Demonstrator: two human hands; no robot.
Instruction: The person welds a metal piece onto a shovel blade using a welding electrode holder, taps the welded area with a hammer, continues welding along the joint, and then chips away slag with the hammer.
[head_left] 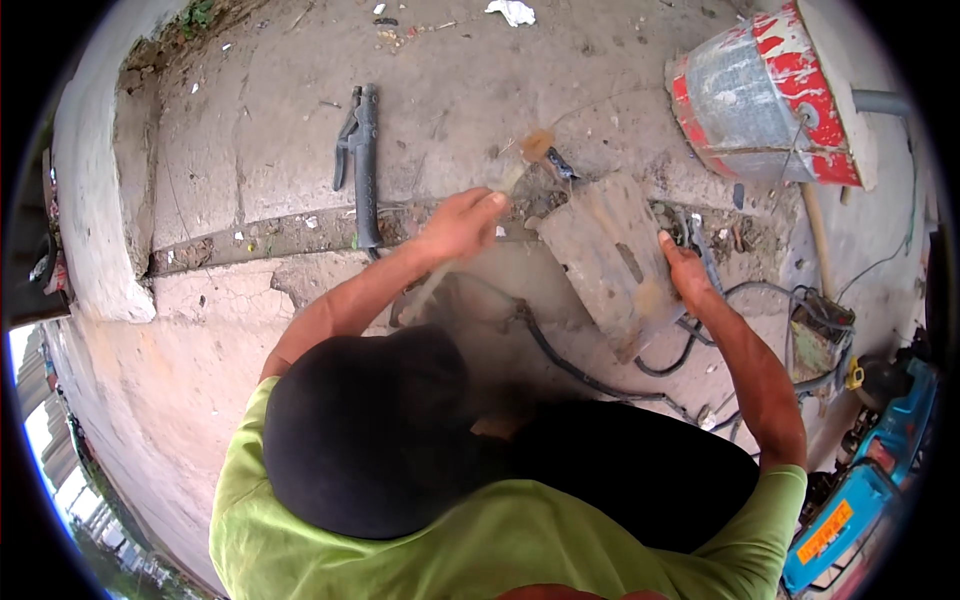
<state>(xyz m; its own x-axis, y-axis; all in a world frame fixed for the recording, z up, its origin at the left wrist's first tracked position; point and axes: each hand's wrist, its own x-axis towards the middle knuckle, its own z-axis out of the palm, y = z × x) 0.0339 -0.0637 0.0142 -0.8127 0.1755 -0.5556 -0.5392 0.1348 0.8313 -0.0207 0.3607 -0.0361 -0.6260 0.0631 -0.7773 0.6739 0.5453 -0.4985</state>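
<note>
My left hand point(465, 228) is closed around the shaft of a hand tool with a brownish head point(537, 145); motion blurs it, so its exact kind cannot be told. My right hand point(688, 268) grips the right edge of a flat, rust-stained metal plate point(600, 250), which is tilted above the broken concrete seam. Just beyond the plate's top edge is a small dark piece point(560, 163). Left of my left hand, a grey welding electrode holder point(366, 160) lies on the concrete, its cable running toward me.
A red and grey bucket point(765, 95) lies tipped at the upper right. Black cable point(570, 370) loops over the ground between my knees point(360, 435) and the plate. A worn metal box point(820, 340) and a blue machine point(850, 500) stand at right. A concrete wall edge point(135, 190) rises at left.
</note>
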